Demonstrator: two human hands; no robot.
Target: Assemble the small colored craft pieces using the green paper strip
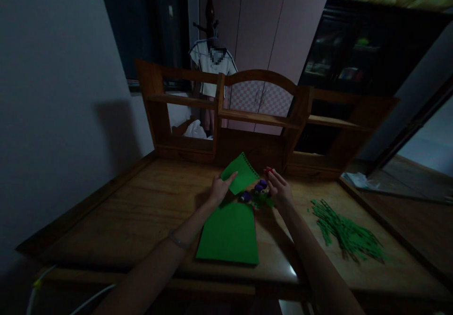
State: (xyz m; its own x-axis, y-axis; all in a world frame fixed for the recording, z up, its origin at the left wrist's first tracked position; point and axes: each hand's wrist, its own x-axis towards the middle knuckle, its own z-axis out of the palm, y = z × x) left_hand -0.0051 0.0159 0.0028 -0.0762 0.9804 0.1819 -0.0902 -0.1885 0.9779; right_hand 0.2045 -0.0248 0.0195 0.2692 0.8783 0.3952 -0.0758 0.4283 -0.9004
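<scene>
My left hand (220,190) pinches a small green sheet of paper (241,173), thumb on top, and holds it tilted above the table. A row of dark notches runs along the sheet's upper right edge. My right hand (279,190) is closed around a small red object (270,170), just right of the sheet; its kind is unclear in the dim light. Between the hands lie several purple pieces (261,185) with green bits (264,200) beside them. Nearer to me, a larger green sheet or pad (230,234) lies flat, with a thin pinkish edge at its right.
A pile of thin green strips (348,232) lies on the wooden table (141,220) at the right. A wooden shelf unit (260,116) rises along the back edge. Behind it stand a pink wardrobe (264,27) and a coat rack with a white shirt (212,62).
</scene>
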